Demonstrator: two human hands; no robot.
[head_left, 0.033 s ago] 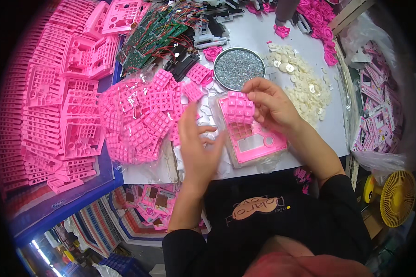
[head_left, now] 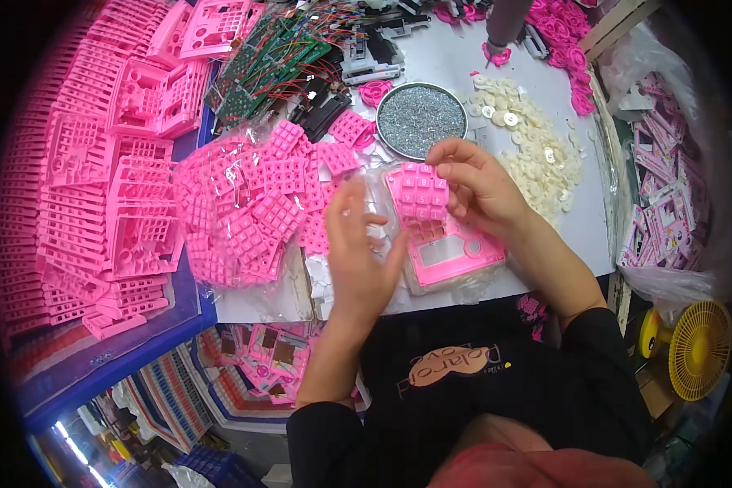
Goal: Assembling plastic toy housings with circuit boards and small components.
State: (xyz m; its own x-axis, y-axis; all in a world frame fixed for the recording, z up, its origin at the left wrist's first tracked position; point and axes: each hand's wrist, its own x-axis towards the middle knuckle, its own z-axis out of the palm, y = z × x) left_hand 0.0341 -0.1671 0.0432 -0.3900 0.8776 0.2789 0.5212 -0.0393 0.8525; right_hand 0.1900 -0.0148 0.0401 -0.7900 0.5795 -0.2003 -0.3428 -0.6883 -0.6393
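My right hand (head_left: 480,185) pinches a pink rubber keypad (head_left: 420,192) by its right edge, with the raised keys facing up. Beneath it lies a pink plastic housing (head_left: 454,259) with a rectangular window, a round hole and a grid of key openings; the keypad hides its far part. The housing rests on a pad wrapped in clear plastic (head_left: 419,286). My left hand (head_left: 358,260) hovers just left of the housing, fingers apart and slightly blurred, holding nothing. Left of that hand, more pink keypads (head_left: 275,209) spill out of a clear bag.
A round tin of small metal screws (head_left: 421,122) stands beyond the housing. White round parts (head_left: 537,154) lie to its right. Green circuit boards with red wires (head_left: 276,69) are heaped behind. Stacked pink housings (head_left: 142,195) fill the left. A dark screwdriver-like tool (head_left: 506,28) hangs at the back.
My left hand has come rightward, away from the keypad pile and closer to the housing. The keypad in my right hand has shifted slightly, tilting a little lower over the housing.
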